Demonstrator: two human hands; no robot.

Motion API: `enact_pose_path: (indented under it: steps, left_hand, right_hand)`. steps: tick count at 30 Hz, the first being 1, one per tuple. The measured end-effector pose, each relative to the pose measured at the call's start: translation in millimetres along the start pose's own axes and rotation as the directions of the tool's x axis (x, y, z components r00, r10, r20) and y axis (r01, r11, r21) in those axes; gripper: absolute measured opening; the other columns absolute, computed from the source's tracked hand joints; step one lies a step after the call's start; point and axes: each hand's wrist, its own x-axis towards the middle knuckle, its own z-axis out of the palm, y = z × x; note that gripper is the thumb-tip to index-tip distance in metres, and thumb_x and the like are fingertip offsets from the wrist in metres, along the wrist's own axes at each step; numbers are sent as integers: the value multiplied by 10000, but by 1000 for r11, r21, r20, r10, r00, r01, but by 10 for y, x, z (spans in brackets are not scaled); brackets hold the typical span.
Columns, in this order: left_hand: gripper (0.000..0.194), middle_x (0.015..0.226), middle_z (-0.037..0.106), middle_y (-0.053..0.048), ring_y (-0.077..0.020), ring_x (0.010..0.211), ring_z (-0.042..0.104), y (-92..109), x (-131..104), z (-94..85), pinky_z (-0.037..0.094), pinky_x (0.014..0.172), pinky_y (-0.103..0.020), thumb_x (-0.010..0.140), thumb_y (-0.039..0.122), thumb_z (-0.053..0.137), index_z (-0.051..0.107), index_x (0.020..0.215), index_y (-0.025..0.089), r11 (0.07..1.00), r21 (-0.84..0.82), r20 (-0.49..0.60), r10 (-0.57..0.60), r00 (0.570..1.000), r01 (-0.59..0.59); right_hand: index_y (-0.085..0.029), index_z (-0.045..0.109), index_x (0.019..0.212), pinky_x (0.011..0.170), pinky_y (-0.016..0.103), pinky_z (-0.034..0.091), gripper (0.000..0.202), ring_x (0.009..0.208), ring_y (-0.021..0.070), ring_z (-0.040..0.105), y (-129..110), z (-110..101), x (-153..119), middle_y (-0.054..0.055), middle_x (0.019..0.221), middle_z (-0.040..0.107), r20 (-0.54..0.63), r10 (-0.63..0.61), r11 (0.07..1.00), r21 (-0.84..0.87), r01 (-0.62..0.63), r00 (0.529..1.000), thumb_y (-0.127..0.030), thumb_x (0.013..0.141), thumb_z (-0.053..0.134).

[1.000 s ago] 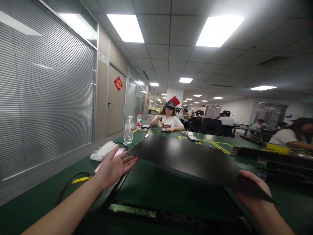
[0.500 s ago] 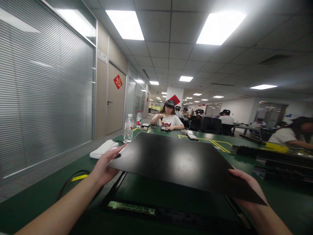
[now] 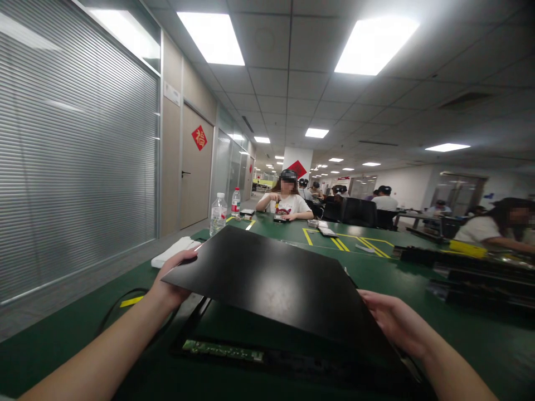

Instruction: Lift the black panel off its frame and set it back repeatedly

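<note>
Black sheet (image 3: 271, 278) pinched by left hand (image 3: 173, 281), right hand's (image 3: 395, 320) fingers extended together at the opposite edge, frame (image 3: 196, 317) partly covered below.

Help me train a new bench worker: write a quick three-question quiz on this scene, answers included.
1. Multiple choice: what sits along the near side of the dark frame, below the black panel?
A. A coiled rope
B. A green circuit board
C. A paper cup

2. True or false: the left hand holds the black panel at its left side.

3. Fill in the blank: the nearer bottle has a ____ cap.

Key: 1. B; 2. true; 3. white
</note>
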Motion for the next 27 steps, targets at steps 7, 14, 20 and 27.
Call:
enact_pose_path:
  steps: [7, 14, 20, 27]
  left_hand:
    - [361, 719, 694, 24, -129, 511, 601, -10, -25, 63, 481, 516, -233, 621, 159, 564, 623, 975, 199, 997, -72, 33, 0, 999, 3]
    - [382, 933, 695, -16, -197, 777, 651, -65, -30, 58, 499, 646, -261, 661, 210, 550, 604, 1039, 203, 997, 64, 116, 28, 993, -35]
    - [373, 944, 696, -19, -205, 836, 650, -134, -51, 99, 495, 671, -254, 650, 207, 589, 606, 1022, 185, 969, 221, 134, 77, 988, -106]
    - [372, 910, 705, -35, -227, 846, 654, -203, -9, 84, 510, 605, -271, 624, 175, 606, 606, 996, 182, 964, 258, 97, 43, 994, -67]
  right_hand:
    - [-149, 437, 1193, 558, 247, 493, 526, 645, 167, 642, -9, -100, 63, 106, 834, 689, -289, -52, 991, -132, 14, 956, -215, 698, 603]
    - [-199, 474, 1167, 450, 205, 433, 463, 577, 156, 627, -31, -171, 79, 98, 771, 698, -456, -97, 983, -184, 13, 885, -243, 714, 556]
    - [-164, 562, 980, 319, 146, 252, 322, 361, 88, 457, -9, -250, 126, 82, 603, 680, -562, -205, 964, -257, 66, 801, -247, 669, 578]
    - [-159, 604, 867, 300, 152, 218, 277, 330, 88, 413, 41, -296, 177, 63, 514, 648, -579, -269, 937, -343, 70, 770, -254, 607, 621]
